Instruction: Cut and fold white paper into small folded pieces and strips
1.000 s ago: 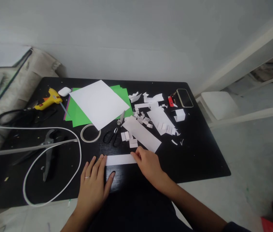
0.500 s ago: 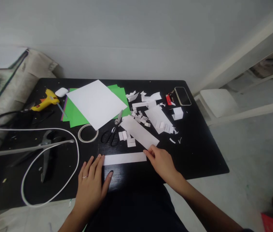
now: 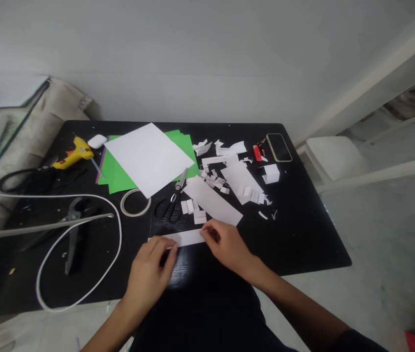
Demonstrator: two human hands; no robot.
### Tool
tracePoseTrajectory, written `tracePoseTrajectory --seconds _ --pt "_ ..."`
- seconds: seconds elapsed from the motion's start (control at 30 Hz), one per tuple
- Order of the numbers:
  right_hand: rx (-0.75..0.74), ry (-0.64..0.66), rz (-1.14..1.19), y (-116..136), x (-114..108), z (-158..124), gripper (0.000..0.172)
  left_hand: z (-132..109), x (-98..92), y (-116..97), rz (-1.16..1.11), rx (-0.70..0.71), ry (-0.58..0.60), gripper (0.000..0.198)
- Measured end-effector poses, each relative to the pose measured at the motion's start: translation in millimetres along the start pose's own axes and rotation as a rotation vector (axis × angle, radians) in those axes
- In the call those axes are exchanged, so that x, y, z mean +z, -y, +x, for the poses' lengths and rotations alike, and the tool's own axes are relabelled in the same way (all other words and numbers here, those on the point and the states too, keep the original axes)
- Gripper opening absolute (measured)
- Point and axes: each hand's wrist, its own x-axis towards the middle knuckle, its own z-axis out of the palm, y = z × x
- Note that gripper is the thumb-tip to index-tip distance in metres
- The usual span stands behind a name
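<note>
A narrow white paper strip (image 3: 189,237) lies near the front edge of the black table, between my two hands. The curled fingers of my left hand (image 3: 152,266) cover its left part, with thumb and fingertips closing on its lower edge. Its right end sits in a pinch between the thumb and fingers of my right hand (image 3: 227,244), which hides that end. Just beyond the strip are a wider white paper piece (image 3: 215,201), small folded paper pieces (image 3: 199,217) and black-handled scissors (image 3: 173,200).
A white sheet (image 3: 150,159) lies over green sheets (image 3: 117,176). Leftward are a tape roll (image 3: 123,208), a yellow glue gun (image 3: 77,152), pliers (image 3: 71,244) and a looped white cable (image 3: 38,283). Paper scraps, a red lighter (image 3: 257,153) and a phone (image 3: 279,147) occupy the right.
My right hand has slid left along the strip. My left hand has gone from lying flat with spread fingers to curled, with its thumb drawn up to the strip.
</note>
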Motion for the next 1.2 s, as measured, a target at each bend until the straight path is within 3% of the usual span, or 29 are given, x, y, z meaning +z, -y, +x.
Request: tracePoseTrajectory --seconds 0.1,0.2,0.43,0.7,1.2 --pt "0.011 0.031 -0.167 3 14 4 0.006 20 11.9 -18 0.034 -0.194 0.173 0.027" --pt "0.053 0.020 -0.228 1 20 4 0.011 35 21.7 -30 0.172 -0.276 0.295 0.032" --pt "0.109 0.031 -0.270 3 21 1 0.010 42 24.5 -33 0.231 -0.323 0.341 0.033" --pt "0.143 0.036 -0.252 2 21 3 0.010 41 -1.7 -18 0.271 -0.426 0.426 0.035" --pt "0.168 0.049 -0.229 2 20 6 0.014 23 -21.9 15 0.282 -0.500 0.358 0.036"
